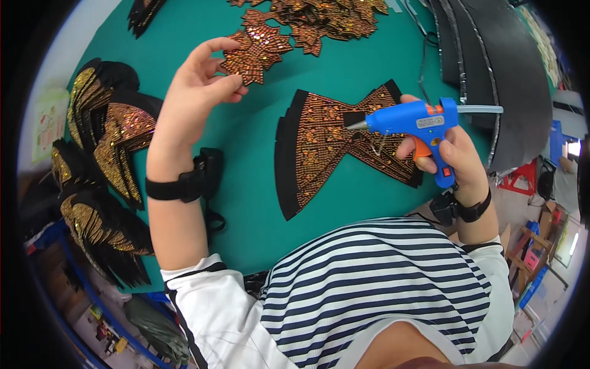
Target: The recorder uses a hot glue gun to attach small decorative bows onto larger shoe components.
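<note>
My left hand pinches the edge of a copper sequined patch with a jagged outline, raised near the far pile of similar patches. In my right hand is a blue hot glue gun with an orange trigger and a pale glue stick out of its back. Its nozzle points left, over the dark middle of a bow-shaped sequined piece with black edges. A thin strand hangs below the gun. That bow piece lies flat on the green table, partly hidden by the gun and my right hand.
At the far side is a pile of copper sequined patches. Stacks of black and gold sequined pieces lie along the left. Large black sheets cover the right side, with the gun's cord beside them. A red stool stands beyond.
</note>
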Demonstrator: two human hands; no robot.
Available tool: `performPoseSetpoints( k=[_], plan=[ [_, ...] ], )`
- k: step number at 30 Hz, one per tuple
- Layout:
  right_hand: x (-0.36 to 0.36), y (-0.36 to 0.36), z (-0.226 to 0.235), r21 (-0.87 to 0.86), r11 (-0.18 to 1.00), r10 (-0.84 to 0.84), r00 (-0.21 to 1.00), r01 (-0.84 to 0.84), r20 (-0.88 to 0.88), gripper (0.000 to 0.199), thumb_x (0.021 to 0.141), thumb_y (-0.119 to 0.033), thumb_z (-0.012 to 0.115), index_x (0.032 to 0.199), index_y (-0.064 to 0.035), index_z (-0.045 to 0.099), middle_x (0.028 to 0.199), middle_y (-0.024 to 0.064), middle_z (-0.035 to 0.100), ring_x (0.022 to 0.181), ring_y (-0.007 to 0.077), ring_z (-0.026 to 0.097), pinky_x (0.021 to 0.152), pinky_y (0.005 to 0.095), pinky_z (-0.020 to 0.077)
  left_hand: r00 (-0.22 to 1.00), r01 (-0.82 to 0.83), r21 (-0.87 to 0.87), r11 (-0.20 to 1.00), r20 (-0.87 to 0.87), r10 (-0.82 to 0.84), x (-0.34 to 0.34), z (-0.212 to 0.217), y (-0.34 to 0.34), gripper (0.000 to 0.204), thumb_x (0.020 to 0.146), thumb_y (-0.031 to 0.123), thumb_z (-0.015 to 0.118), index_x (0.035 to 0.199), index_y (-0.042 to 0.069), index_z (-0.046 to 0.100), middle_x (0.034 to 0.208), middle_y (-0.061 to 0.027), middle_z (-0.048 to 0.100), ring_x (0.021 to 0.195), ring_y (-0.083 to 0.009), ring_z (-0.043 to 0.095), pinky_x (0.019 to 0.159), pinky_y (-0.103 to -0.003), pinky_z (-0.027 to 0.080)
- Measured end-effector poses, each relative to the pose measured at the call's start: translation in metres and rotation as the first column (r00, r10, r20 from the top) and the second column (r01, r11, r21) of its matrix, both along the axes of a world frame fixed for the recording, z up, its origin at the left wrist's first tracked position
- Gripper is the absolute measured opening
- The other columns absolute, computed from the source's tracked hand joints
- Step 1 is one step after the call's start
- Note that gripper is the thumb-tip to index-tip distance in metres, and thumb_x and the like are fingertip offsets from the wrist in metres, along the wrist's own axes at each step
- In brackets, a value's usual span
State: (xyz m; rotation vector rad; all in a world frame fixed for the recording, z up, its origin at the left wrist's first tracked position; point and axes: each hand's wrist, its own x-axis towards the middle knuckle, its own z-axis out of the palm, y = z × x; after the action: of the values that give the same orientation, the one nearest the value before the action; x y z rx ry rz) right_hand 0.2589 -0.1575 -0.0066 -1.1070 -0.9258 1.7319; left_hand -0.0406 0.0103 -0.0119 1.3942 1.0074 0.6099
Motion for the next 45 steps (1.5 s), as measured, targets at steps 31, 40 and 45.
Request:
performPoseSetpoints(
  k=[31, 40, 45],
  plan=[
    [-0.012, -0.009, 0.005, 0.064, 0.997, -0.070, 0.893, 0.047, 0.444, 0.045, 0.087, -0.035, 0.047, 0.112, 0.0023, 0.049, 0.077, 0.0047, 0.054, 0.071, 0.0107, 0.049, 0.067, 0.0237, 0.0366, 0.969, 0.241, -0.102, 0.965, 0.076, -0.234, 0.050, 0.022, 0.001, 0.023, 0.077, -0.003, 0.046, 0.097, -0.001, 0.057, 0.067, 0.0015, 0.054, 0.055, -0.0031, 0.043, 0.049, -0.018, 0.035],
    [-0.009, -0.007, 0.001, 0.069, 0.997, -0.068, 0.882, 0.040, 0.467, 0.043, 0.087, -0.035, 0.048, 0.112, 0.0000, 0.050, 0.070, 0.0024, 0.052, 0.064, 0.0083, 0.046, 0.059, 0.0213, 0.0339, 0.954, 0.299, -0.060, 0.952, 0.034, -0.297, 0.058, 0.015, -0.002, 0.023, 0.079, 0.003, 0.058, 0.101, 0.000, 0.055, 0.061, 0.0039, 0.049, 0.054, -0.0026, 0.042, 0.048, -0.018, 0.034],
    [-0.009, -0.006, 0.001, 0.067, 0.997, -0.068, 0.874, 0.041, 0.481, 0.042, 0.086, -0.034, 0.049, 0.111, -0.0004, 0.051, 0.067, 0.0016, 0.051, 0.061, 0.0077, 0.045, 0.055, 0.0208, 0.0327, 0.954, 0.297, -0.095, 0.950, -0.010, -0.299, 0.058, 0.026, -0.002, 0.030, 0.078, 0.002, 0.058, 0.107, 0.000, 0.051, 0.059, 0.0042, 0.046, 0.050, -0.0029, 0.040, 0.044, -0.018, 0.032]
  ],
)
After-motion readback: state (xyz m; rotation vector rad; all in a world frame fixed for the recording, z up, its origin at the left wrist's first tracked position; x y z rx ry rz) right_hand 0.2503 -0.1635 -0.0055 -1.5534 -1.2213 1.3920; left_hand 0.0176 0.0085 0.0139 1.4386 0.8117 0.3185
